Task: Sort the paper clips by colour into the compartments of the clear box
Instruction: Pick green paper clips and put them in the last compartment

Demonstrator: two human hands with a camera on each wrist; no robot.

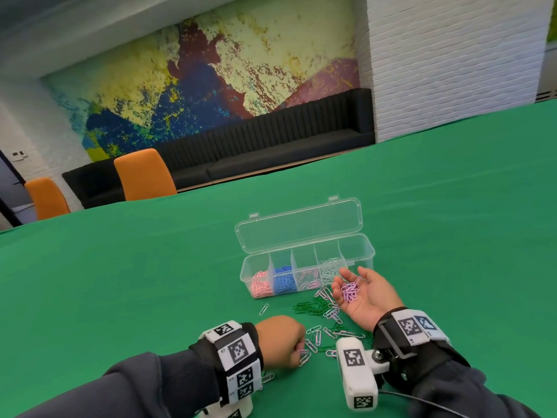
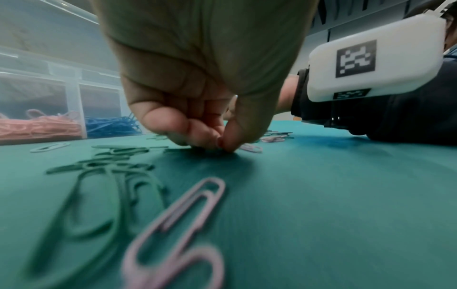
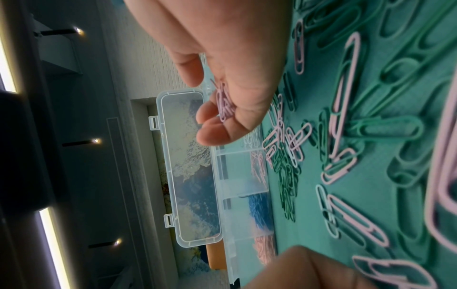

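Paper clips [image 1: 324, 319], lilac and green, lie loose at six o'clock of the clear box [image 1: 307, 268]. Our left hand [image 1: 281, 342] pinches one lilac clip [image 1: 304, 357] off the cloth; our right hand [image 1: 366, 297], palm up and relaxed, cradles a lilac bunch [image 1: 349, 291]. Tipping that palm could spill them.

Dark grey hoodie sleeves [image 1: 135, 384], black wrist straps [image 1: 238, 351] covered in square black-and-white tags, white tagged camera pod [image 1: 357, 372] at 5 o'clock.
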